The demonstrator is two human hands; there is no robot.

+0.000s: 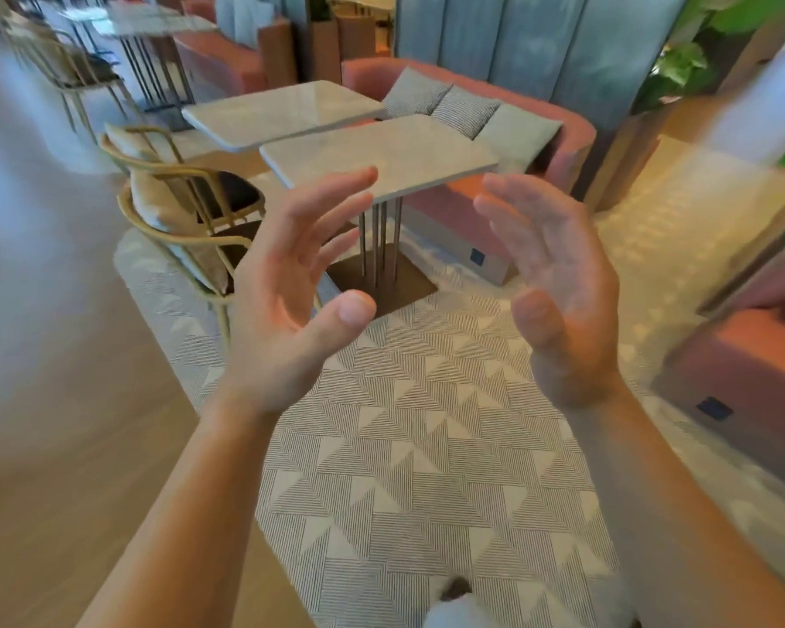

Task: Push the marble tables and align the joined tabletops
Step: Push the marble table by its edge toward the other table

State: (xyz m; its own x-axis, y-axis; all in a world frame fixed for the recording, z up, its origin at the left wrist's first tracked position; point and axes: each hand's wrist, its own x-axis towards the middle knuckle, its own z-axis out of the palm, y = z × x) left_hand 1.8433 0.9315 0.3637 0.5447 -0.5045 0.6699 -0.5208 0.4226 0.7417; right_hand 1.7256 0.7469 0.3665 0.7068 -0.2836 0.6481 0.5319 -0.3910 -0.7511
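Two grey marble tables stand ahead of me. The near table (381, 154) rests on thin metal legs and a brown square base. The far table (286, 108) sits behind it and to the left, its top offset from the near one, edges close together. My left hand (291, 292) and my right hand (558, 287) are raised in the air in front of the near table, palms facing each other, fingers spread. Neither hand touches a table or holds anything.
Two gold-framed chairs (187, 228) stand left of the tables. A pink sofa (563, 142) with cushions runs behind and to the right. Another pink seat (744, 355) is at the right. A patterned carpet (404, 423) lies underfoot; more tables stand at the back left.
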